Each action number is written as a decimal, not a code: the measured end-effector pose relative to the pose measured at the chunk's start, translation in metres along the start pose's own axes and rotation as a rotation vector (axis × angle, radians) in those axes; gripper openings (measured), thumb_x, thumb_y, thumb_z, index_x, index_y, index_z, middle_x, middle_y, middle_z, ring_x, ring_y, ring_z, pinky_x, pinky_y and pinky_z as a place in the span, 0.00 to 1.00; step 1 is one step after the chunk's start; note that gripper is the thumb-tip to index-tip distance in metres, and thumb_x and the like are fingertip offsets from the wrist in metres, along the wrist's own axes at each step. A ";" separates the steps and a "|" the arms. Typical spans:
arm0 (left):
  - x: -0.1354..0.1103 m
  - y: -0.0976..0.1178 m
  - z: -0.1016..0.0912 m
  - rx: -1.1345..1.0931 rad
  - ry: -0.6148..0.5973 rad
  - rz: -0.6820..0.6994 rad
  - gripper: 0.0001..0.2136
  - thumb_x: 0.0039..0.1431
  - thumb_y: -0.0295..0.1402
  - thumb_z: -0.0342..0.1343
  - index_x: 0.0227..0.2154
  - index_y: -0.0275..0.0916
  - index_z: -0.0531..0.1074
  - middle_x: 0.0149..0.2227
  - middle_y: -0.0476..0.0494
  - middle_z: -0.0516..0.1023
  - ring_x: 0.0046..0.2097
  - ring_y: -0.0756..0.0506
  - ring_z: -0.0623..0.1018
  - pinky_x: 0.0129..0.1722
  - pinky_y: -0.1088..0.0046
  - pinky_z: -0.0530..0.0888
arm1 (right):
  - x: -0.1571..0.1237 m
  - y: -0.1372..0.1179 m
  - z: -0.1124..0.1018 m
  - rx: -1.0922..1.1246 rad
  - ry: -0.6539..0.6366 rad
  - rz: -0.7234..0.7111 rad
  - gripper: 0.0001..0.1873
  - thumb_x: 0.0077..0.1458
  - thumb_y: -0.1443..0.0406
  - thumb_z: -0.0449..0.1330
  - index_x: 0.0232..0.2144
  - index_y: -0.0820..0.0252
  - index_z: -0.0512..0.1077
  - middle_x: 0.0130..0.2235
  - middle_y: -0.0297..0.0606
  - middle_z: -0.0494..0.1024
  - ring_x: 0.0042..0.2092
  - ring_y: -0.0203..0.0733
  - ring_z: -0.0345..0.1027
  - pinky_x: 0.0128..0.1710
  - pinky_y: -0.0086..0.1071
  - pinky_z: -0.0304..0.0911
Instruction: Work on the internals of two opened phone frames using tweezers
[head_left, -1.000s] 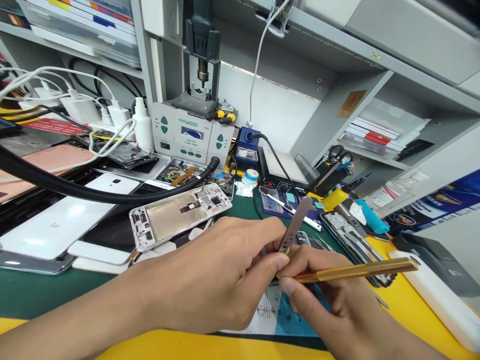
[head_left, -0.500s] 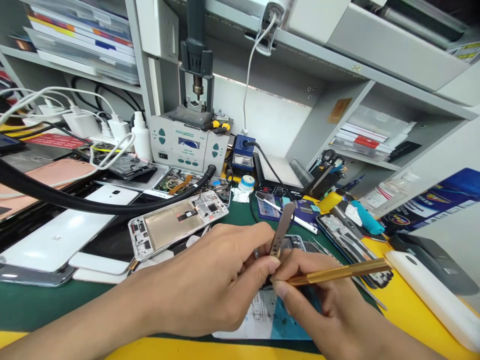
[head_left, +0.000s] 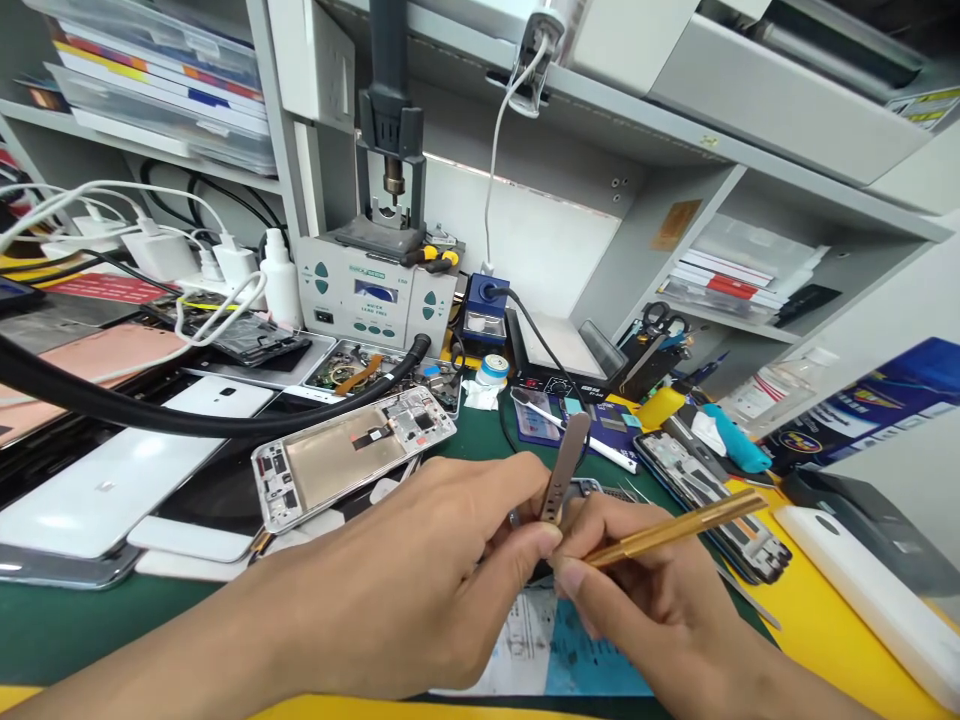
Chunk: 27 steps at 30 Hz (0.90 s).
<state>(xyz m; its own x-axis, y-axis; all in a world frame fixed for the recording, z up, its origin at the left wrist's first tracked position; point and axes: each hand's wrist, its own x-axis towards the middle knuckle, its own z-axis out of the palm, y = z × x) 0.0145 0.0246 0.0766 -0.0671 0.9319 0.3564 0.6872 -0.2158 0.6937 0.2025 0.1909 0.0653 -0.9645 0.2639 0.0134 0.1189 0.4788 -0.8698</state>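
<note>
My left hand (head_left: 450,570) is closed, its thumb and fingers pinching grey-brown tweezers (head_left: 568,465) that stand up with a row of small holes near the grip. My right hand (head_left: 637,600) is closed around a slim gold-coloured tool (head_left: 682,528), which slants up to the right. The two hands' fingertips meet and hide the working ends of both tools. Behind the fingers shows part of a phone frame (head_left: 585,488), mostly covered. Under the hands lies a white and blue printed sheet (head_left: 592,665).
A silver phone frame (head_left: 330,460) and white phone backs (head_left: 127,475) lie at left. A black hose (head_left: 225,422) crosses in front of the rework station (head_left: 360,290). A white brush (head_left: 607,450) lies behind the hands; another phone frame (head_left: 705,500) sits to their right.
The gold tool's outer end has risen and shifted slightly left, making it steeper. Both hands keep their grips. The view has shifted a little.
</note>
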 end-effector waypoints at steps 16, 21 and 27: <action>0.001 0.004 -0.002 0.043 0.007 -0.021 0.08 0.75 0.34 0.51 0.35 0.44 0.64 0.30 0.52 0.72 0.36 0.47 0.75 0.32 0.73 0.65 | -0.002 -0.002 0.002 -0.009 0.000 -0.030 0.15 0.75 0.59 0.56 0.32 0.54 0.68 0.29 0.29 0.66 0.28 0.37 0.56 0.27 0.32 0.52; 0.005 0.006 0.000 0.030 0.026 -0.050 0.11 0.74 0.44 0.55 0.39 0.44 0.67 0.30 0.50 0.73 0.39 0.43 0.77 0.38 0.71 0.70 | -0.001 -0.005 0.001 -0.028 -0.040 -0.029 0.15 0.76 0.59 0.55 0.34 0.54 0.68 0.29 0.29 0.66 0.28 0.37 0.57 0.27 0.31 0.53; 0.001 0.003 0.003 0.028 0.039 -0.051 0.10 0.75 0.42 0.54 0.38 0.44 0.66 0.30 0.51 0.72 0.38 0.44 0.77 0.36 0.72 0.69 | -0.002 -0.009 -0.004 -0.067 -0.067 0.026 0.13 0.77 0.57 0.54 0.37 0.53 0.70 0.31 0.30 0.67 0.30 0.38 0.59 0.29 0.31 0.58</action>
<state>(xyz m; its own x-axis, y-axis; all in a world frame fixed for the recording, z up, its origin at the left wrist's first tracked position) 0.0185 0.0254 0.0772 -0.1301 0.9292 0.3459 0.7023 -0.1599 0.6937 0.2047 0.1894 0.0753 -0.9742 0.2213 -0.0438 0.1574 0.5280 -0.8345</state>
